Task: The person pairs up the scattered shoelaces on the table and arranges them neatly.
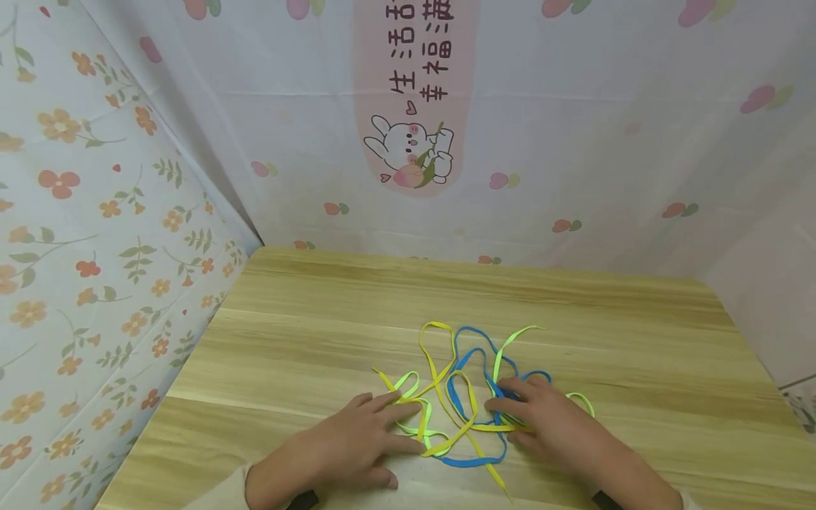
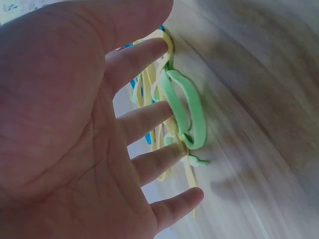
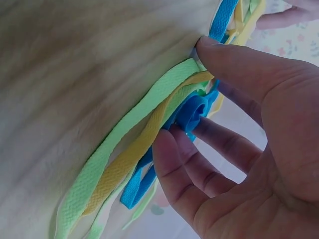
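A loose tangle of flat shoelaces lies on the wooden table: a yellow shoelace [image 1: 436, 324], a blue shoelace [image 1: 468, 462] and a light green shoelace [image 1: 499, 358]. My left hand [image 1: 357, 439] rests at the tangle's left side, fingers spread and fairly straight. In the left wrist view its fingertips touch the yellow lace and a green loop [image 2: 198, 112]. On the right side, my right hand [image 1: 548, 418] touches the laces with bent, parted fingers. The right wrist view shows blue lace [image 3: 192, 114] at these fingertips, with the thumb held apart from them.
The wood-grain table [image 1: 306, 297] extends around the laces. Behind it hangs a white printed cloth [image 1: 574, 142] with a rabbit drawing. A floral cloth [image 1: 146, 269] borders the left side. Dark bands show under both wrists.
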